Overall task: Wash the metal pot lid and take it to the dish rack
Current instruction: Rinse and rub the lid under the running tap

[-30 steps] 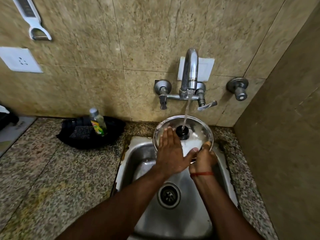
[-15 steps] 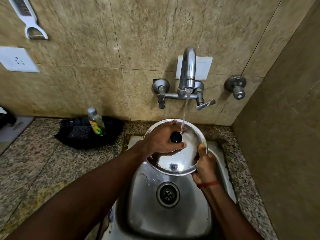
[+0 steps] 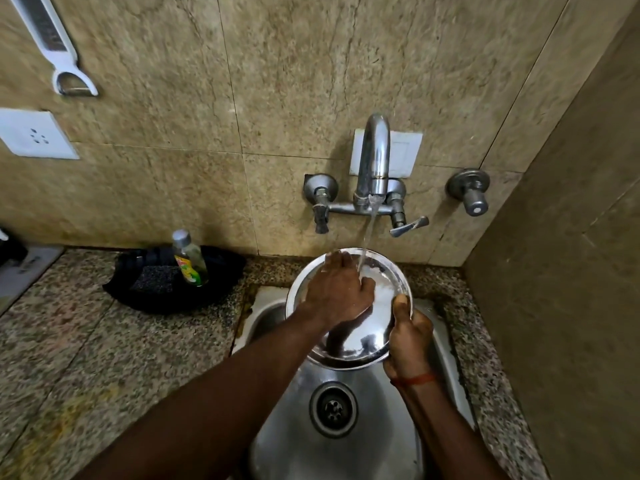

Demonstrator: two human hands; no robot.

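Counter (image 3: 69, 341) with bottle (image 3: 189, 259); left hand (image 3: 337, 292) flat on lid (image 3: 360, 341), right hand (image 3: 408, 337) pinching it

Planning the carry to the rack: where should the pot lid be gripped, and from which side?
Probably pinch the lid by its rim at the right edge, coming from the right, as the right hand does, thumb on top. It is a thin disc held tilted over the sink, so that edge is free. The left hand hides the middle.

right hand (image 3: 408, 337) gripping lid (image 3: 388, 289) rim, left hand (image 3: 337, 292) on it
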